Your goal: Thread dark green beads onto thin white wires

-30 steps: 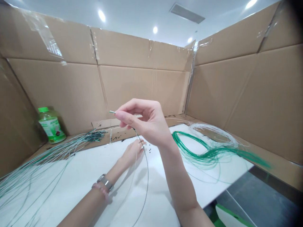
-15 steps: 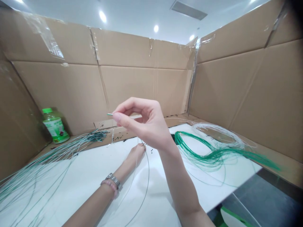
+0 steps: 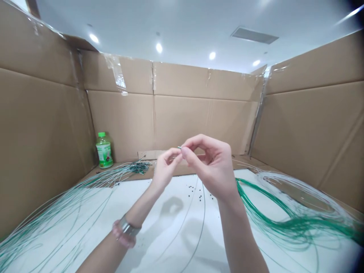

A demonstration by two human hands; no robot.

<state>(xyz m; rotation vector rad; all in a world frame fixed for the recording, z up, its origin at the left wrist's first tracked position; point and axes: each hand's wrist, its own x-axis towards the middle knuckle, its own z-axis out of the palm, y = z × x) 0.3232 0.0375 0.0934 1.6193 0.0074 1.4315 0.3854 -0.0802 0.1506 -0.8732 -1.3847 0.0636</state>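
My right hand (image 3: 212,165) is raised in front of me, thumb and index finger pinched on thin wires. A short green-and-white tip of the wires (image 3: 179,147) sticks out to the left of the fingertips. Below that hand, a dark strand (image 3: 204,206) and a paler one curve down over the white board. My left hand (image 3: 165,170) meets the wire tip from the left with thumb and forefinger closed together. Whatever those fingers hold is too small to make out. Several tiny black pieces (image 3: 200,195) lie scattered on the white board (image 3: 159,239) beneath.
Green-and-white wires (image 3: 76,197) spread along the left, their dark ends bunched at the back. Coils of green wire (image 3: 270,206) and white wire (image 3: 301,182) lie on the right. A green-capped bottle (image 3: 104,151) stands back left. Cardboard walls (image 3: 182,121) enclose the board.
My left hand has lifted off the board and come up to the wire tip in my right hand. The view has turned left and tilted up.
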